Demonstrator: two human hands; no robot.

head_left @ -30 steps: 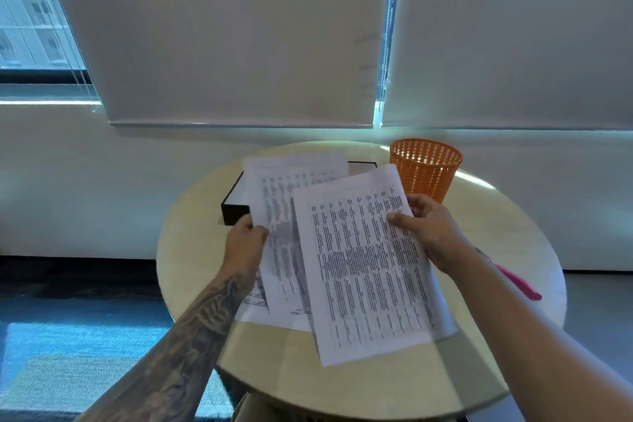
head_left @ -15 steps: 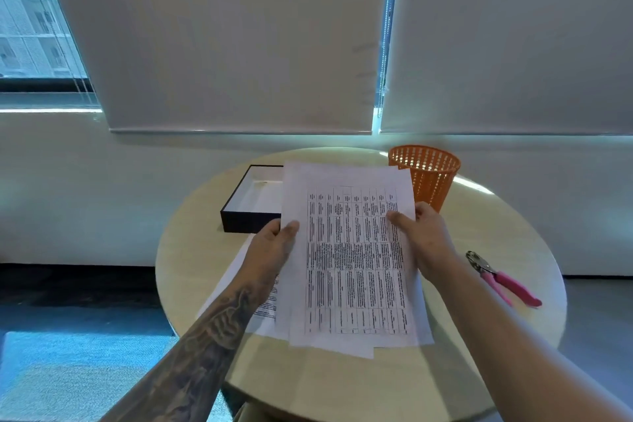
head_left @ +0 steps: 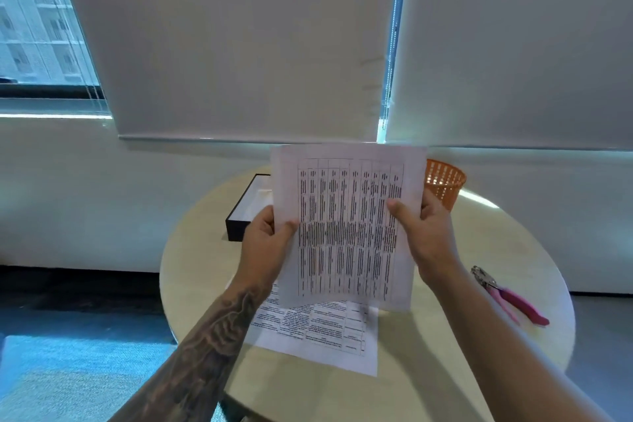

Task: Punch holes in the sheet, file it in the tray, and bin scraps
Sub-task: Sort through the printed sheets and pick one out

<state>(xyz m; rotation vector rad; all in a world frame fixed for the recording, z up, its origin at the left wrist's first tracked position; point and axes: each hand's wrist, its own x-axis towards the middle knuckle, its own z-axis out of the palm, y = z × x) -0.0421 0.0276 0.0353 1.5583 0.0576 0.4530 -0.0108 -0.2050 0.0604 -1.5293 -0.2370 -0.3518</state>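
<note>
Both hands, left [head_left: 265, 243] and right [head_left: 428, 233], grip the sheet [head_left: 346, 226] upright above the table [head_left: 445, 353]; unpunched, I reckon. Next, the punch [head_left: 507, 296], right of it.

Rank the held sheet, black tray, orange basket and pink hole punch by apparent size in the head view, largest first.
1. Held sheet, though nearest the camera.
2. Black tray and pink hole punch: too alike to rank; the sheet hides part of the tray.
3. Orange basket, partly behind the sheet.
</note>
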